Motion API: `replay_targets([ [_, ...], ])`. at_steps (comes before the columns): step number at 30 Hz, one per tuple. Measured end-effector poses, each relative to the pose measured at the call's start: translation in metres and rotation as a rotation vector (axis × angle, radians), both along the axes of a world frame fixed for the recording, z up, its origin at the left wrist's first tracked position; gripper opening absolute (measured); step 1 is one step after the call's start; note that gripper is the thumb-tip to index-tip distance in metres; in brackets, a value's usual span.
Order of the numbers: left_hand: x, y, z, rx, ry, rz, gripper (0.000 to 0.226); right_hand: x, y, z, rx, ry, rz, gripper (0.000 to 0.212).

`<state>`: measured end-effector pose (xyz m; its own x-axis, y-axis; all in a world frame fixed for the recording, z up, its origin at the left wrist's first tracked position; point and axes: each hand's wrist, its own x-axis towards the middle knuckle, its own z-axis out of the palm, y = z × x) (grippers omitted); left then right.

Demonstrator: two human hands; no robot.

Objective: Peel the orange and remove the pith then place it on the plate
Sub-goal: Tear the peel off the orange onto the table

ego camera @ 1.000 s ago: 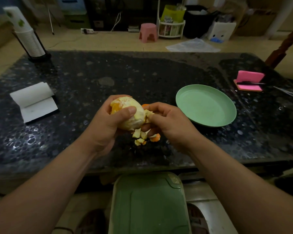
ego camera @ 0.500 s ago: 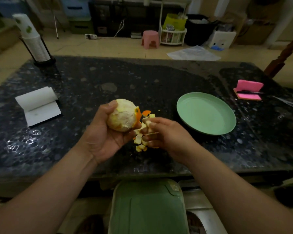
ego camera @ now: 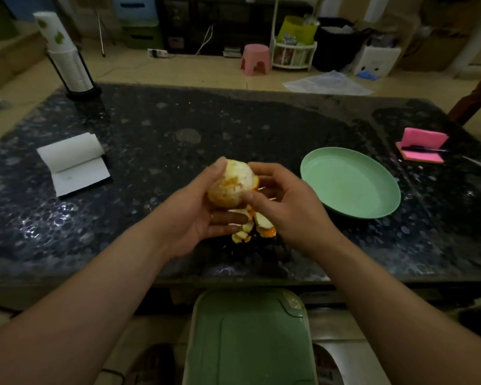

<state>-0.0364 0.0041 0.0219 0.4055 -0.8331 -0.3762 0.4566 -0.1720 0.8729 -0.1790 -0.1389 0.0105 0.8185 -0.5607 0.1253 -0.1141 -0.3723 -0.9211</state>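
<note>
"Reading any writing, was that possible?"

"The green marks on the cup stack were too blurred."

"And the orange?"

"It was held above the table, left of the plate, over the peel scraps (mostly white pith facing up). The left hand gripped it with curled fingers; the right hand pinched its right side. Its long axis could not be told."

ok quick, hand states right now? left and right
Left hand: grips the round, mostly peeled, pith-covered orange from its left and underneath.
Right hand: thumb and curled fingers pinch the orange's right side.
</note>
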Motion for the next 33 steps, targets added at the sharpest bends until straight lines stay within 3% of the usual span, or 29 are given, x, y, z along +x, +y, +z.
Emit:
replay_targets([
  [3,-0.005,-0.005,0.000,-0.042,-0.198,0.062,0.062,-0.002,0.000,0.005,0.116,-0.046,-0.016,0.035],
  [7,-0.005,-0.008,-0.001,-0.117,-0.320,0.119,0.082,0.003,0.006,0.005,0.318,-0.064,-0.093,0.027],
  [10,0.000,-0.005,-0.003,-0.072,-0.460,0.116,0.078,0.003,0.003,0.008,0.442,-0.071,-0.074,0.026],
  [15,0.001,-0.005,-0.004,-0.113,-0.357,0.179,0.077,0.001,0.004,0.011,0.458,0.001,0.043,0.038],
  [18,0.001,-0.004,-0.002,-0.111,-0.308,0.150,0.068,0.000,0.003,0.016,0.428,0.023,0.047,0.036],
  [22,-0.002,-0.005,-0.003,-0.098,-0.308,0.147,0.074,-0.003,0.002,0.017,0.186,0.074,0.031,0.020],
  [28,-0.005,-0.003,-0.006,-0.115,-0.448,0.115,0.060,-0.004,0.005,0.012,-0.099,0.155,0.001,0.009],
  [31,-0.008,-0.004,-0.009,-0.118,-0.516,0.130,0.062,0.000,0.010,0.006,-0.098,0.116,-0.086,0.009],
  [33,-0.008,-0.006,-0.011,-0.126,-0.493,0.151,0.062,0.002,0.011,0.006,0.009,0.077,-0.116,0.007],
])
